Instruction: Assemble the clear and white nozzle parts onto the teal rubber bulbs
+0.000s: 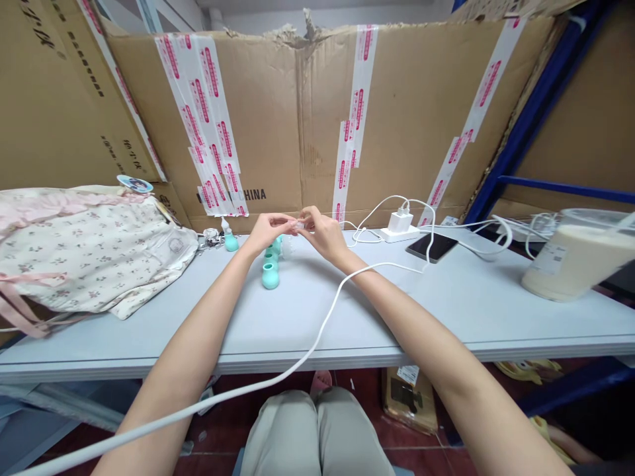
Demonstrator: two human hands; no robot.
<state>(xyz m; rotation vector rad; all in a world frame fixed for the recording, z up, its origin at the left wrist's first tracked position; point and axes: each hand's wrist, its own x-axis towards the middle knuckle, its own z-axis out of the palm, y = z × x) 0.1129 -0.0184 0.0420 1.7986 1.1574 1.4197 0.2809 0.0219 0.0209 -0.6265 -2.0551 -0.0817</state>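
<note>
My left hand [266, 231] and my right hand [321, 233] meet at the far middle of the pale table [278, 324]. Their fingertips pinch a small clear piece [298, 225] between them; its exact shape is too small to tell. Just below the hands stand small teal bottles [270, 275] in a short row. Another teal bottle with a white cap [230, 240] stands a little to the left. A white cable [317, 330] crosses my right forearm and runs off the table's front edge.
A floral fabric bag [89, 248] lies at the left. A white charger on a power strip [399, 225], a dark phone [430, 246] and a cup of pale drink [575, 254] sit at the right. Taped cardboard [297, 112] walls the back.
</note>
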